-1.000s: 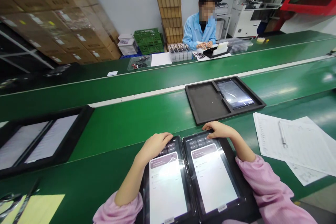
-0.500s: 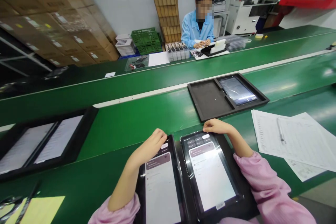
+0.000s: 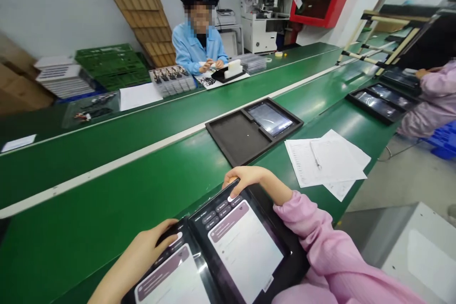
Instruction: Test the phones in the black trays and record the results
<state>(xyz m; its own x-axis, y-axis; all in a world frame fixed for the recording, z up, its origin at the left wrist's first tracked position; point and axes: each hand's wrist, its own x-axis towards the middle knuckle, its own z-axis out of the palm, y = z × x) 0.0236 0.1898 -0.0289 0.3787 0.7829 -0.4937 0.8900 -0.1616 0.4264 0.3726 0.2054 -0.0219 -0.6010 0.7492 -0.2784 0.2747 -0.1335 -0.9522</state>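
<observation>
Two lit tablets lie side by side in a black tray at the bottom centre. My left hand is closed at the top of the left tablet, its thumb on the screen and its other fingers over the upper edge. At the upper right corner of the right tablet, my right hand is closed, with the thumb on the glass near a white button and the fingers bent over the rim. The fingertips of both hands are partly hidden behind the edge.
Beyond my right hand lies a black foam tray holding one tablet. Papers with a pen are to its right. A person in blue works across the green bench. Another person's pink sleeve shows at far right.
The view has swung to the right. Both thumbs now rest on the upper screens, and my right hand has shifted to the right tablet's upper right corner. The left-hand tray has left view.
</observation>
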